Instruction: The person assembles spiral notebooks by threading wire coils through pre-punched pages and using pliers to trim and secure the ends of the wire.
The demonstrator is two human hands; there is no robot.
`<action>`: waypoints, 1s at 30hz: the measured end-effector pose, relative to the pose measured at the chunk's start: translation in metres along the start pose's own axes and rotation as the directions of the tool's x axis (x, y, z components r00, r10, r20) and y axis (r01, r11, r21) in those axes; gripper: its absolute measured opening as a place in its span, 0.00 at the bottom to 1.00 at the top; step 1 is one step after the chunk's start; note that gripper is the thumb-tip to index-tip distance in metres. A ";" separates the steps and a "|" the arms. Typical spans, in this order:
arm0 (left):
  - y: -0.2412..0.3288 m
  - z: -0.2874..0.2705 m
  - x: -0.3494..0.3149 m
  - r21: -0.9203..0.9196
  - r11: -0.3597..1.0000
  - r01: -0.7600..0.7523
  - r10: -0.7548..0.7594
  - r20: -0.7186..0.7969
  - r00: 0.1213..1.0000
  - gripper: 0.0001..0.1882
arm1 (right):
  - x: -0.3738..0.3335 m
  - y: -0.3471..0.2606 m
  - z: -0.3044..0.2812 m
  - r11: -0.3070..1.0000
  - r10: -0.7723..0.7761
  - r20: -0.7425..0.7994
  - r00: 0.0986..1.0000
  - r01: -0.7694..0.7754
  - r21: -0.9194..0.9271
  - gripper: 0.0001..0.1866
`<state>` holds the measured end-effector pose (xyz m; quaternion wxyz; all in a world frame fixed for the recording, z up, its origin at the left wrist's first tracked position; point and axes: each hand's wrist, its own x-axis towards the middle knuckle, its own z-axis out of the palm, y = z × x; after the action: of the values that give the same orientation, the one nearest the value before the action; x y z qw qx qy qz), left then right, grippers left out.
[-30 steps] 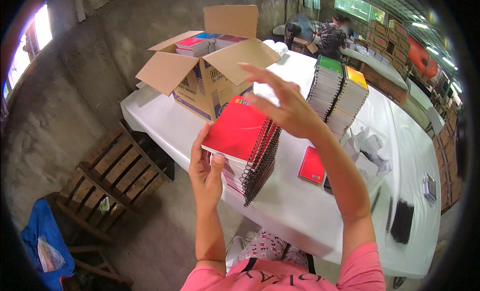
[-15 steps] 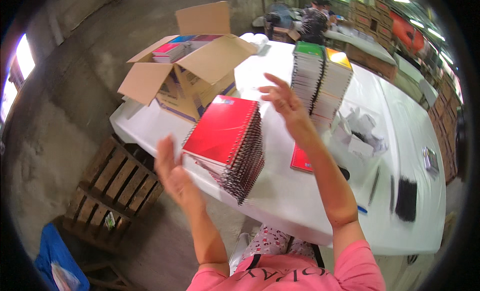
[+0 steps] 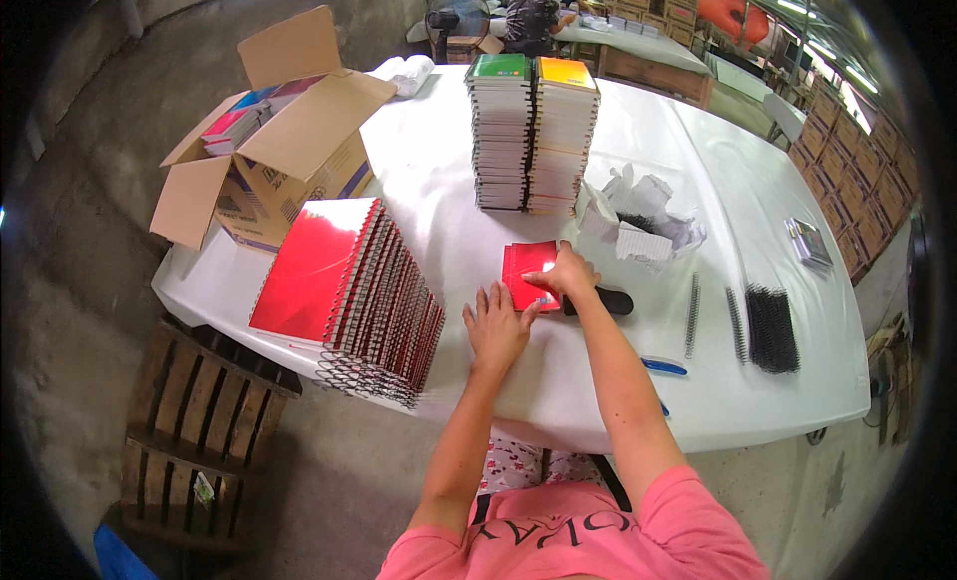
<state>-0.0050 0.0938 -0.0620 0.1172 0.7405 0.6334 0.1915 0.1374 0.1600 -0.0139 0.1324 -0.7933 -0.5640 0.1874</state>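
So both hands are on a small red notebook (image 3: 528, 271) lying flat on the white table (image 3: 449, 181). Left hand (image 3: 496, 326) sits open and flat at its 7 o'clock corner, right hand (image 3: 566, 277) presses fingertips on its 3 o'clock edge, not gripping.

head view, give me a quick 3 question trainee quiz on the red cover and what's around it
1. True or false: the right hand rests on the red cover.
2. Which stack lies nearest the left hand? A) leaning red notebook stack B) two tall stacks C) black coils
3. What stands open at the table's far left corner?

Key: 1 true. 2 A. 3 a cardboard box with notebooks inside.
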 end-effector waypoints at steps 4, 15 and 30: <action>0.001 0.001 0.008 -0.097 0.994 0.058 -0.061 -0.026 0.998 0.38 | -0.009 0.020 -0.010 0.968 -0.126 -0.152 0.980 0.155 0.200 0.46; 0.027 -0.109 -0.041 -0.353 0.884 -0.308 0.279 -0.130 0.951 0.07 | -0.098 0.127 -0.055 0.550 -0.086 -0.354 0.931 0.341 0.763 0.33; 0.044 -0.046 -0.090 0.078 0.931 -0.356 0.361 -0.331 0.872 0.20 | -0.075 0.251 -0.120 0.940 0.090 -0.306 0.948 -0.182 -0.289 0.31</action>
<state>0.0028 -0.0057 -0.0145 -0.0369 0.8015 0.4972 0.3302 0.3812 0.0064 -0.0009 0.0719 -0.8603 -0.5045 -0.0132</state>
